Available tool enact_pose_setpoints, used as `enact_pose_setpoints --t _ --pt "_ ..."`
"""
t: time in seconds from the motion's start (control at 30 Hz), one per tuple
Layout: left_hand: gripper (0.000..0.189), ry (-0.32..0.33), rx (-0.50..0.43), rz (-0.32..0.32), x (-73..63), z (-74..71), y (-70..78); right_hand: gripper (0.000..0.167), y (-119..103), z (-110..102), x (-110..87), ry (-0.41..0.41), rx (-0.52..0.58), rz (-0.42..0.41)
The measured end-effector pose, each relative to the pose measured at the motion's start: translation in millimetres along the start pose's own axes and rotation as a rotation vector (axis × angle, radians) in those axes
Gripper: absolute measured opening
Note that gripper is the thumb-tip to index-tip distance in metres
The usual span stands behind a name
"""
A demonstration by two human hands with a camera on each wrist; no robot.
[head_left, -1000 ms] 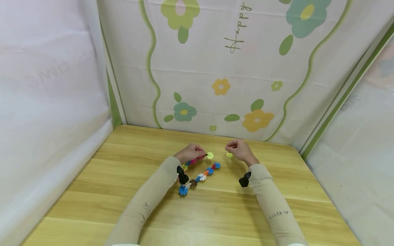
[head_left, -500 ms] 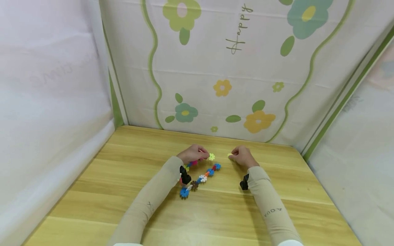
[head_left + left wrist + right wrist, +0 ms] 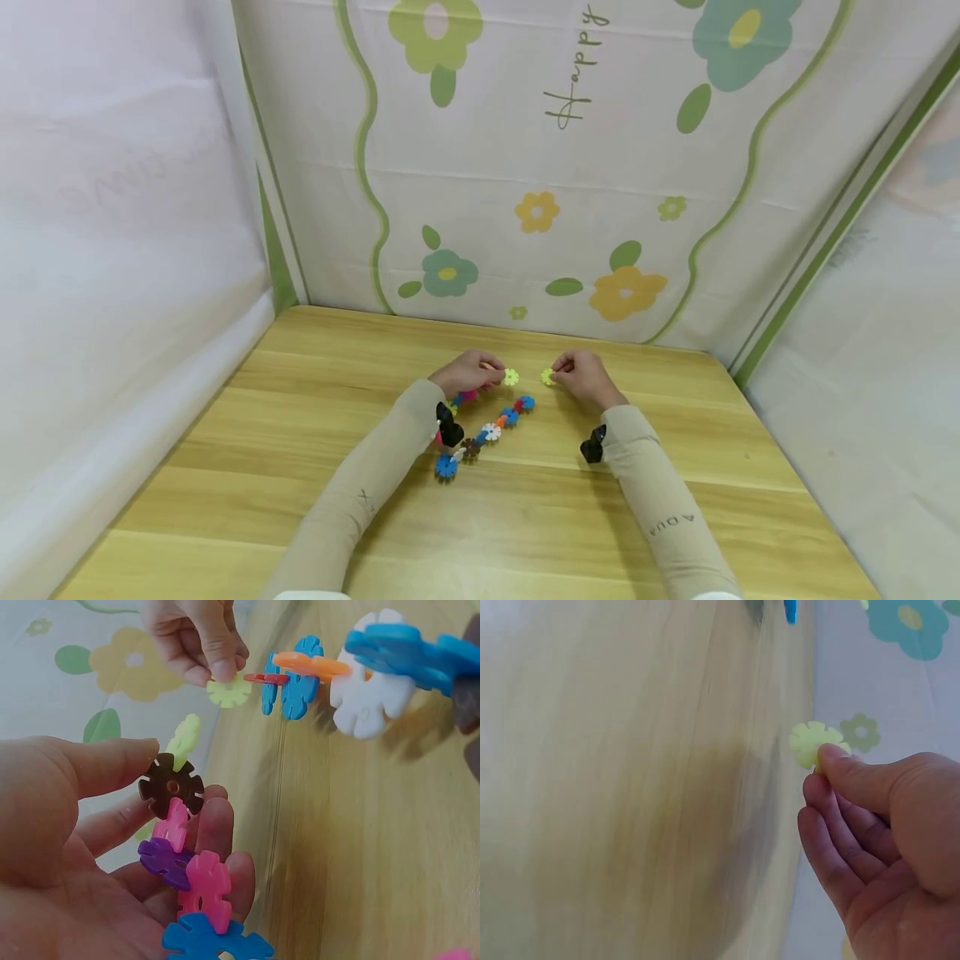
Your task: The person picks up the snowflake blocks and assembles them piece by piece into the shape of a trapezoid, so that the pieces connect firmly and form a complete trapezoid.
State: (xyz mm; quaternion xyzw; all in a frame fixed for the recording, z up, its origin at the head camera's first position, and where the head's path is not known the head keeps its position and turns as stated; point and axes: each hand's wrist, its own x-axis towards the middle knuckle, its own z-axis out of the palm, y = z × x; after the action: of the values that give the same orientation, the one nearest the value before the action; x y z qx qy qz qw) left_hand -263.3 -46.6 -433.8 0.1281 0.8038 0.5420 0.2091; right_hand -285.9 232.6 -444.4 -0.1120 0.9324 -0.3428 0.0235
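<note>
My left hand (image 3: pixel 468 374) grips one end of a chain of interlocking plastic snowflake discs. In the left wrist view its thumb presses the brown disc (image 3: pixel 172 787), with a yellow-green disc (image 3: pixel 182 742) slotted on beyond it at the tip. Pink, purple and blue discs run down across the curled fingers. Opposite, my right hand (image 3: pixel 588 379) pinches a loose yellow-green snowflake disc (image 3: pixel 814 742) between thumb and fingers. The two yellow-green discs face each other with a small gap. The left forearm hides part of the chain.
The chain's other arm, with a white disc (image 3: pixel 491 432) and blue, orange and brown ones, lies in front of the hands on the wooden table (image 3: pixel 525 525). A flower-printed cloth wall (image 3: pixel 480 192) rises behind the table's far edge.
My right hand has shifted slightly left and turned its yellow-green disc, which now points toward the chain's tip. The left hand holds the chain in nearly the same place.
</note>
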Motion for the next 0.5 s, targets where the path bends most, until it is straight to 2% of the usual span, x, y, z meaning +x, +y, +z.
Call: enact_pose_setpoints --t 0.5 --pt "0.03 0.004 0.002 0.002 -1.9 -3.9 -1.9 0.006 -25 17 -21.2 0.072 0.084 -0.115"
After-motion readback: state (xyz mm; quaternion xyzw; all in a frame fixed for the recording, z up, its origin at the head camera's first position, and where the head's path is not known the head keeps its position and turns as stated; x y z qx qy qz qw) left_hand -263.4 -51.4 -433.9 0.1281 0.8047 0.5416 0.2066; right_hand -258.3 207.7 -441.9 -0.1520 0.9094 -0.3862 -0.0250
